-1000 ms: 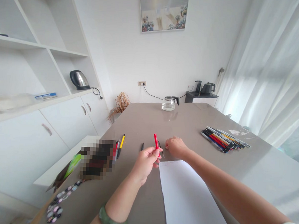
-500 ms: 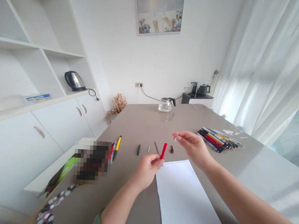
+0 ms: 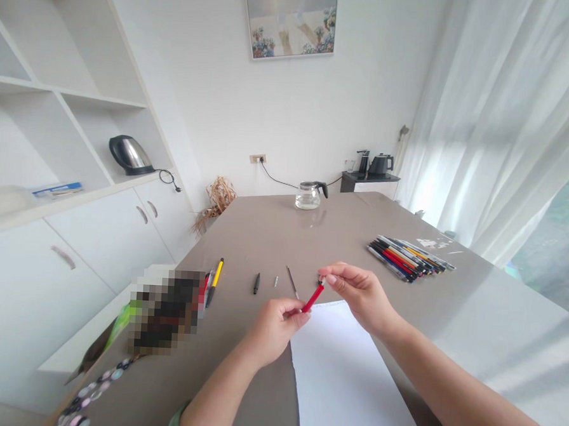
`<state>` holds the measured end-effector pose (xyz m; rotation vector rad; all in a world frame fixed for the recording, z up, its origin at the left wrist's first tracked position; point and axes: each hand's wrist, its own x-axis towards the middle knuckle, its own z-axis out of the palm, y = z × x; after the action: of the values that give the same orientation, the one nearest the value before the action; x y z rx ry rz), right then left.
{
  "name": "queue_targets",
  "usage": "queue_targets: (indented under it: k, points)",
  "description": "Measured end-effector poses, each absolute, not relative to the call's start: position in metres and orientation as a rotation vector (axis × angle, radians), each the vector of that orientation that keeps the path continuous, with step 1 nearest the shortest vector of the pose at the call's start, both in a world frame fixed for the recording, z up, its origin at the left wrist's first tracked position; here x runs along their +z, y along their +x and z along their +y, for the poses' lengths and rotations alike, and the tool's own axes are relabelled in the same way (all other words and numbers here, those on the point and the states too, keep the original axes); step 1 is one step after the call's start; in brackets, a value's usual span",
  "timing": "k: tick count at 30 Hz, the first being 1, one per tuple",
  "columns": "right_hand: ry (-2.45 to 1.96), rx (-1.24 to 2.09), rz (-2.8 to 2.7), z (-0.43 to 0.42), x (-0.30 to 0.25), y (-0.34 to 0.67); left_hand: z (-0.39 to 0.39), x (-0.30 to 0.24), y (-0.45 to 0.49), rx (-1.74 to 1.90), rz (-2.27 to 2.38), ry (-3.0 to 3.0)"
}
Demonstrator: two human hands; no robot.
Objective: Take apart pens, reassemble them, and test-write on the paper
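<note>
My left hand (image 3: pixel 273 327) pinches the lower end of a red pen barrel (image 3: pixel 313 298), tilted up to the right. My right hand (image 3: pixel 359 292) is closed in a pinch at the barrel's upper end, with a small pale part between thumb and finger. Loose pen parts lie on the grey table (image 3: pixel 273 238) just beyond: a black piece (image 3: pixel 256 283), a tiny spring (image 3: pixel 276 280) and a thin refill (image 3: pixel 292 281). A white sheet of paper (image 3: pixel 347 375) lies under my right forearm.
A row of several pens (image 3: pixel 409 254) lies at the right of the table. A yellow pen (image 3: pixel 216 275) and others lie at the left beside a blurred patch. A bead string (image 3: pixel 84 403) sits at the near left edge, a glass jug (image 3: pixel 309 195) at the far end.
My right hand lifted from the table with a small part and brought it to the top of the red barrel. My left hand tilted the barrel to the right.
</note>
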<state>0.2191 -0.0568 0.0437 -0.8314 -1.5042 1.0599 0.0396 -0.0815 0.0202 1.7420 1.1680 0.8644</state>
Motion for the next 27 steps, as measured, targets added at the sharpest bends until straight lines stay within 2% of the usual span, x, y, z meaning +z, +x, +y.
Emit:
queue_targets:
  k: [14,27]
  points:
    - [-0.849,1.074,-1.619,-0.0570,0.0426,0.2200,-0.0831,0.0223,0.0403,0.883,1.174,1.708]
    - [-0.898,0.879,-1.827,-0.0537,0.0417,0.2233,-0.0846,0.0247,0.0397,0.889,1.174,1.690]
